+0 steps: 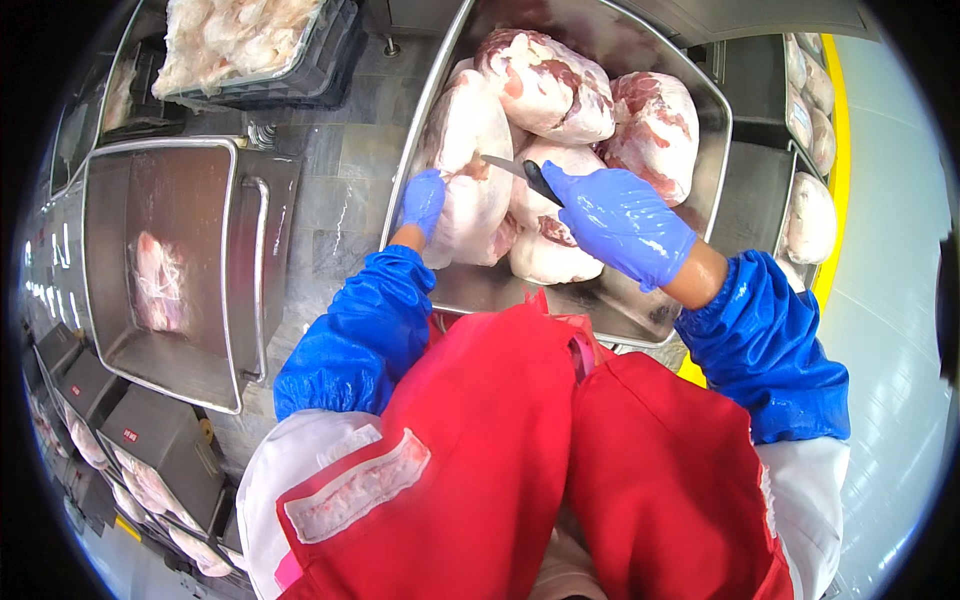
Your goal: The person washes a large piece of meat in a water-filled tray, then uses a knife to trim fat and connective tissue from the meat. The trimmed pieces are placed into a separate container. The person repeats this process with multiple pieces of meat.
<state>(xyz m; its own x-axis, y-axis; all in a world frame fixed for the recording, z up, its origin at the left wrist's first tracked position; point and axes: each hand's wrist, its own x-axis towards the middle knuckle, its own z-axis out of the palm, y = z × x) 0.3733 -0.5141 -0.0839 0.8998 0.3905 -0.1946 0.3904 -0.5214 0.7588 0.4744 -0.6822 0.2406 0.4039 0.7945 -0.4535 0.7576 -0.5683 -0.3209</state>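
My right hand (632, 222), in a blue glove, is closed round the black handle of a knife (503, 164). The blade points left, with its tip against a large pale cut of meat (470, 215). My left hand (424, 198), also gloved in blue, grips the left side of that same cut; its fingertips are partly hidden. Several big, fat-covered cuts lie with it in a metal tub (715, 150): a red-and-white cut (545, 85) at the far side, another cut (655, 130) at the right, and a paler cut (555, 255) below the knife.
To the left stands a metal bin (115, 215) with a handle and a small piece of meat (160, 280) inside. Behind it, a dark crate (320, 60) holds pale trimmings (235, 40). More meat-filled bins (165, 445) line the lower left; others (760, 190) stand at the right by a yellow stripe (838, 150).
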